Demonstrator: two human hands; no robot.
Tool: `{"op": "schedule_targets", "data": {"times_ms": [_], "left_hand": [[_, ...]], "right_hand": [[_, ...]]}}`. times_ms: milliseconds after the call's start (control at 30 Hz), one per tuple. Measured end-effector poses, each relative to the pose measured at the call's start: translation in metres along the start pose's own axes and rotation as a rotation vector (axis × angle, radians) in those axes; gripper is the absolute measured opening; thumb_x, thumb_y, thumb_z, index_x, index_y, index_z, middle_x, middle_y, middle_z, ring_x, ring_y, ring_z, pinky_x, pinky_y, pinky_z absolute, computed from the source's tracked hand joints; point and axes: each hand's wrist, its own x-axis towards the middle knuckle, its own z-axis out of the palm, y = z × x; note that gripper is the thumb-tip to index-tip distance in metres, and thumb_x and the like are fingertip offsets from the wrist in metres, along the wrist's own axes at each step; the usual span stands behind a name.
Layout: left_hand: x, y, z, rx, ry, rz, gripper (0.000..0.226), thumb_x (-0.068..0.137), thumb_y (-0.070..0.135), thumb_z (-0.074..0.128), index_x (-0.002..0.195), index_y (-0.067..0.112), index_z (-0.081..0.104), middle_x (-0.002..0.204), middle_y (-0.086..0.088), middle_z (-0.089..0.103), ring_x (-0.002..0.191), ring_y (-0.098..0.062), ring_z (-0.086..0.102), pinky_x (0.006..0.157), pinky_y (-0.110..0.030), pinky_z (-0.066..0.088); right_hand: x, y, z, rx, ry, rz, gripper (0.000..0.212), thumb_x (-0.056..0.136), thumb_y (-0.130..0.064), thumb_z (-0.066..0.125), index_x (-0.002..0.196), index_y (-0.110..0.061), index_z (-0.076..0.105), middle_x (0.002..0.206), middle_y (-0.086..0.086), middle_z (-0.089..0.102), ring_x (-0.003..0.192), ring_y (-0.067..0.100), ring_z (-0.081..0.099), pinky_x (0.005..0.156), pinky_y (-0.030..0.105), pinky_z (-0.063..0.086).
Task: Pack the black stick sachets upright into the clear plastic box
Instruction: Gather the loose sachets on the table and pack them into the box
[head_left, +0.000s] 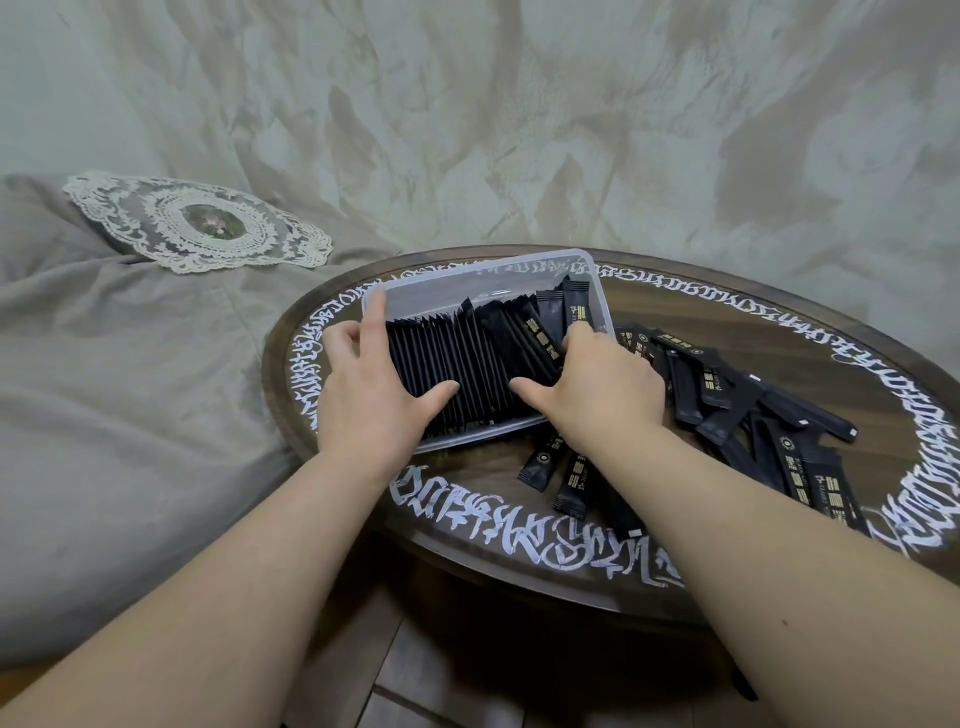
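Clear plastic box (597, 291) on round bench (727, 322), about two-thirds filled with upright black sachets (457, 364). Left hand (371, 384): fingers straight, pressing row's left end. Right hand (597, 384): fingers curled onto leaning sachets at row's right end. Loose sachets (727, 405) piled just right of box.

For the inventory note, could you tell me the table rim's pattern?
White calligraphy-style lettering on dark brown wood, on the table rim; head view.

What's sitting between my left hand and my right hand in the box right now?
In the head view, a row of black stick sachets standing on edge inside the clear plastic box fills the stretch between the left hand and the right hand.
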Motion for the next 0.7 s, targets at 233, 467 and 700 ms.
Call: {"op": "schedule_targets", "data": {"times_ms": [233, 467, 700], "left_hand": [[0.0, -0.004, 0.003, -0.02, 0.011, -0.001, 0.1, 0.078, 0.048, 0.073, 0.152, 0.029, 0.009, 0.133, -0.007, 0.03, 0.107, -0.028, 0.051, 0.086, -0.04, 0.044], [0.0, -0.008, 0.004, -0.149, 0.036, 0.012, 0.078, 0.09, 0.045, 0.058, 0.152, 0.026, 0.016, 0.132, -0.008, 0.033, 0.111, -0.028, 0.049, 0.084, -0.038, 0.038], [-0.002, -0.004, 0.002, -0.097, 0.017, -0.004, 0.09, 0.082, 0.058, 0.06, 0.152, 0.028, 0.012, 0.134, -0.005, 0.03, 0.115, -0.025, 0.046, 0.088, -0.039, 0.04]], "right_hand": [[0.001, -0.005, 0.002, 0.177, 0.01, -0.075, 0.04, 0.085, -0.053, 0.06, 0.1, -0.016, 0.055, 0.092, 0.003, 0.062, 0.091, 0.029, 0.057, 0.068, 0.032, 0.042], [-0.009, -0.036, 0.019, 0.322, -0.072, -0.187, 0.052, 0.078, -0.06, 0.064, 0.105, -0.016, 0.057, 0.089, 0.001, 0.063, 0.09, 0.022, 0.06, 0.076, 0.035, 0.049], [-0.015, -0.027, 0.013, 0.407, -0.136, -0.229, 0.045, 0.09, -0.046, 0.058, 0.126, -0.019, 0.058, 0.103, -0.005, 0.066, 0.101, 0.014, 0.059, 0.086, 0.026, 0.045]]}}
